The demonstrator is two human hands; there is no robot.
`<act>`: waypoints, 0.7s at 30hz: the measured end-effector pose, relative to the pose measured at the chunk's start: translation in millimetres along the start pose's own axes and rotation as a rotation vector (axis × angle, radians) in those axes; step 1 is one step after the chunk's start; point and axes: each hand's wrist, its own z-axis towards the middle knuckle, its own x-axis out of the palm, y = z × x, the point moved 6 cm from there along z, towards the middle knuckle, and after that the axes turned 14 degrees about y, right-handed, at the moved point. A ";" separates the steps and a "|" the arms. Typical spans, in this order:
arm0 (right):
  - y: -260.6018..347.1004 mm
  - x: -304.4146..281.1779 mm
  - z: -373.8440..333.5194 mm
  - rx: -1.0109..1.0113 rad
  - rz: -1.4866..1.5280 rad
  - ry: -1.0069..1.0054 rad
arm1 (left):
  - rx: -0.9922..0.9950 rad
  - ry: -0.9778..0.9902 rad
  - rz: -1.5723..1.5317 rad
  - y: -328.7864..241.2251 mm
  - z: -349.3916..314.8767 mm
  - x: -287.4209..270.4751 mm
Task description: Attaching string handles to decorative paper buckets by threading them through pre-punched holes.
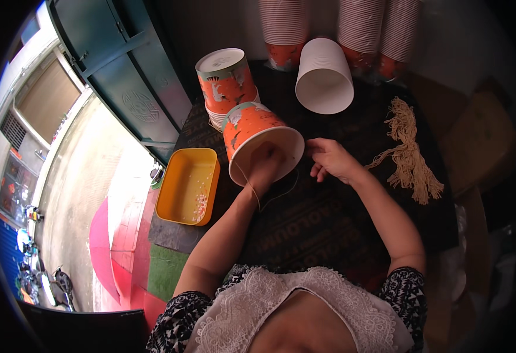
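An orange paper bucket (254, 126) with printed figures lies tilted, its white-rimmed mouth toward me. Inside it is my left hand (268, 157), fingers bent and closed in the shade; what they grip is hidden. A thin cord (281, 195) loops down from the bucket past my left wrist. Just right of the rim, my right hand (332, 160) has its thumb and forefinger close together and the other fingers curled; anything pinched there is too small to make out. Behind the bucket, upside-down orange buckets (227, 88) stand stacked.
A yellow tub (165, 187) with small pale bits is at the left table edge. A white bucket (325, 79) lies on its side at the back, near tall wrapped bucket stacks (284, 26). A bundle of cords (408, 156) lies right. A green metal door (134, 76) stands far left.
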 end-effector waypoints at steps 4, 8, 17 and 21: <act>-9.0 14.5 8.9 -0.046 0.127 0.062 | -0.034 -0.029 -0.062 -4.8 -4.1 -2.8; -18.0 26.7 14.7 0.089 0.095 0.207 | -0.019 -0.023 -0.048 -3.7 -3.9 -5.9; -26.0 18.0 13.1 0.182 -0.060 0.007 | 0.023 0.016 -0.029 -7.8 -3.0 -3.4; -24.0 14.4 9.9 0.165 -0.113 -0.051 | 0.064 0.050 0.022 -15.8 -2.7 -2.0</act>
